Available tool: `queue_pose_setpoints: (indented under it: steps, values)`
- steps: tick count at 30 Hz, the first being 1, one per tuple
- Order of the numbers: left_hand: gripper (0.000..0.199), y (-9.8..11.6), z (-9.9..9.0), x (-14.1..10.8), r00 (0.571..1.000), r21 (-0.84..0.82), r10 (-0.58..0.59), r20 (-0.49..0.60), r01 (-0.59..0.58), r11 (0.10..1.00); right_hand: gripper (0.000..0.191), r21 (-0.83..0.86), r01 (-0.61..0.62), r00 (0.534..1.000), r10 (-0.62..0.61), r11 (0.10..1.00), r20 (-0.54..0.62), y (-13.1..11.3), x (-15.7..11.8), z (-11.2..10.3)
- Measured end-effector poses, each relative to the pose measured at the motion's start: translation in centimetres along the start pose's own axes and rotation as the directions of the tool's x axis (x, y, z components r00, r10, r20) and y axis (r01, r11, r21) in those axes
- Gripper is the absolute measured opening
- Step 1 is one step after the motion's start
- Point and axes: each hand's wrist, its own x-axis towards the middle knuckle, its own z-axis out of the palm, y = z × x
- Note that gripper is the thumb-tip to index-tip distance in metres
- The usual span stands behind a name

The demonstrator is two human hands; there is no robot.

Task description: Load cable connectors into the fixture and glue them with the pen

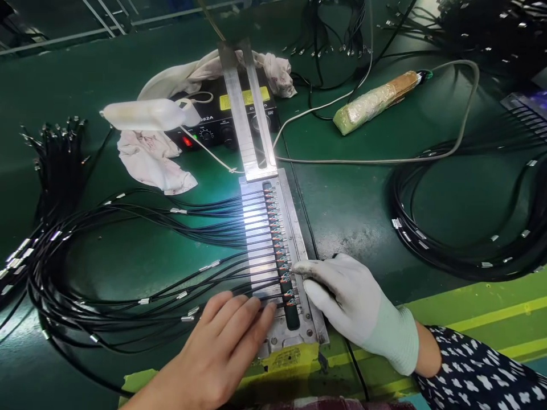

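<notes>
Jig (277,337) at centre, cables (233,214) entering from 9 o'clock, connectors (279,246) in a row. Left hand (224,341), 7 o'clock: fingers over lowest cables; grip cannot be told. Gloved right hand (356,302), 4 o'clock: fingertips at connectors, pinch unclear. Black box (217,132): 11 o'clock.

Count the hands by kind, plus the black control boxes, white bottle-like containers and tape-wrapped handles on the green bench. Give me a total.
Bare left hand: 1
Gloved right hand: 1
Black control box: 1
White bottle-like container: 1
Tape-wrapped handle: 1
Total: 5
</notes>
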Motion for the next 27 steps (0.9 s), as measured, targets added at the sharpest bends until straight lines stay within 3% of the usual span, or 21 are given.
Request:
queue_pose_setpoints:
  steps: [6,11,18,24,27]
  values:
    - [0.047,0.4,0.3,-1.0,0.995,-0.050,-0.046,0.093,0.051,0.997,0.024,0.021,0.017,1.000,-0.018,1.000,0.024,0.0,-0.6,-0.4]
    - [0.047,2.1,1.3,-1.7,0.969,0.026,-0.235,-0.074,0.238,0.971,0.027,0.045,0.037,0.998,-0.039,0.998,0.039,0.2,-1.4,-0.7]
    - [0.036,1.5,0.4,-1.1,0.941,0.055,-0.322,-0.107,0.329,0.943,0.027,0.047,0.008,1.000,-0.008,0.999,0.003,0.3,-1.4,-0.4]
    - [0.040,-1.0,-1.5,-0.4,0.948,-0.134,-0.314,0.056,0.319,0.938,0.026,0.076,-0.110,0.992,0.113,0.991,-0.048,0.1,-2.3,-0.5]
    - [0.053,-1.5,-1.9,-1.0,0.945,-0.097,-0.301,0.130,0.314,0.944,0.026,0.078,-0.115,0.992,0.119,0.990,-0.038,0.0,-2.2,-0.5]
